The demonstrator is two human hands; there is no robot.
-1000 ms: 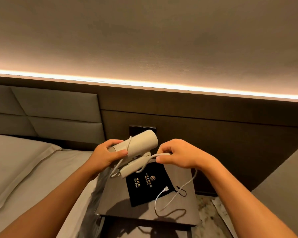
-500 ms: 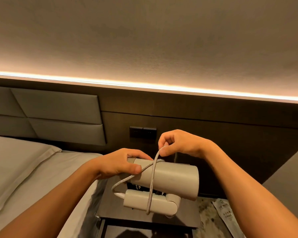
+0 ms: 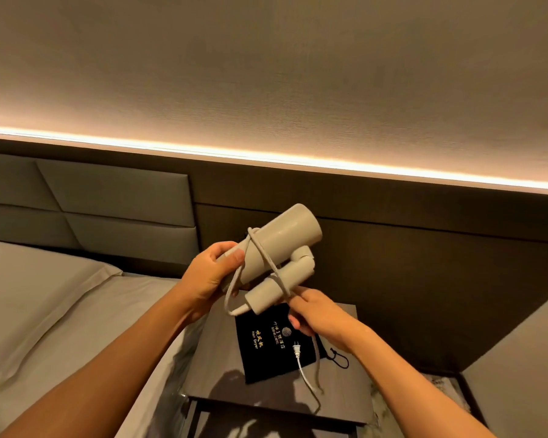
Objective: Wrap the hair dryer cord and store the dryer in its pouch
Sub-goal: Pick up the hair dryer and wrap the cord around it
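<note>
A beige hair dryer point(image 3: 285, 238) with its handle folded is held up in the air, barrel tilted up to the right. My left hand point(image 3: 209, 273) grips its rear end. The cord point(image 3: 260, 251) crosses the barrel and handle in loops. My right hand point(image 3: 314, 314) pinches the cord just below the handle. The loose end trails down to the white plug point(image 3: 296, 349), which lies on the black pouch point(image 3: 266, 343). The pouch lies flat on the bedside table point(image 3: 339, 396), with gold lettering on it.
A bed with a pillow point(image 3: 29, 298) and grey headboard point(image 3: 108, 203) is to the left. A dark wood wall panel point(image 3: 424, 279) with a light strip above stands behind the table. The pouch's drawstring point(image 3: 339, 358) lies at its right.
The dryer has been turned from barrel-level to tilted up to the right. My right hand came down from above the barrel to below the handle, pulling the cord around it.
</note>
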